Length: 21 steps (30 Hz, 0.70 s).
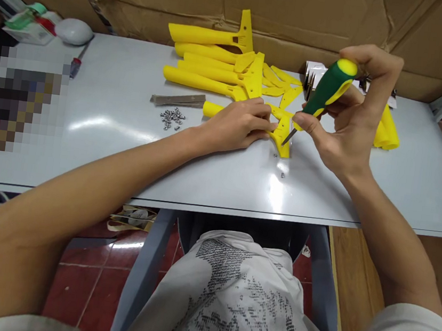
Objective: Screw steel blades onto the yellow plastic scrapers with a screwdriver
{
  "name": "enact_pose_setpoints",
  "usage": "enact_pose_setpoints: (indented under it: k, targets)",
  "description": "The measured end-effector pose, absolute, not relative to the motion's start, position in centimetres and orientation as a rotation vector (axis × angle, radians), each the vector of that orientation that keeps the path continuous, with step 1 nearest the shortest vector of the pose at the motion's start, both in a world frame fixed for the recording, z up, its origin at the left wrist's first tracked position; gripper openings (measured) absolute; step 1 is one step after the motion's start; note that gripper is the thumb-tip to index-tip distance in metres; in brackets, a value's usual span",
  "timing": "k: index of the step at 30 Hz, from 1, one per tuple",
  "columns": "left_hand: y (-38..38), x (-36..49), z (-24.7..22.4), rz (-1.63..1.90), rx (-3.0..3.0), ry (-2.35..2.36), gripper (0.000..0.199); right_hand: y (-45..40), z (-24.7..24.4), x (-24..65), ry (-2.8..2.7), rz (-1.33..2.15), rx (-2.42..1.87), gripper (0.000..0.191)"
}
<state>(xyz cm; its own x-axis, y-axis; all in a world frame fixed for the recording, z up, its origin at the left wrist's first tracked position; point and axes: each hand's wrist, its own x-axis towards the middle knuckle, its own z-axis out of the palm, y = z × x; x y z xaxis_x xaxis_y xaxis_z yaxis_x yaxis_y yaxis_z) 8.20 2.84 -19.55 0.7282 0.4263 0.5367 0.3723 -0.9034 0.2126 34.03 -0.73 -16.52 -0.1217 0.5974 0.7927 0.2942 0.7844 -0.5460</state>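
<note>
Yellow scraper [284, 150] flat on table [218, 186], screwdriver [327, 90] tip at its head, prob. mid-screwing, needing steady downward push, w/ L hand [237, 124] just left of head, fingers bunched, holding it down, & R hand [349, 133] raised to its right, thumb & fingers pinching driver handle.

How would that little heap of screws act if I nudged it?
The screws would probably scatter rather than move together, since they lie loose. They look like short metal pieces, so likely stiff and fiddly to pick up singly. The tabletop looks smooth and glossy, so some may slide or roll.
</note>
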Motion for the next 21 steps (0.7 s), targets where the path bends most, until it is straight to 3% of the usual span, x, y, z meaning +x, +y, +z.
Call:
enact_pose_setpoints:
  k: [14, 21]
  targets:
    - [2.8, 8.2, -19.5, 0.913, 2.902, 0.653, 0.023, -1.2, -17.4, 33.2, -1.764, 0.276, -0.694, 0.077]
    - [2.8, 8.2, -19.5, 0.913, 2.915, 0.647, 0.025, -2.2, -16.9, 32.8, -1.713, 0.071, -0.742, 0.076]
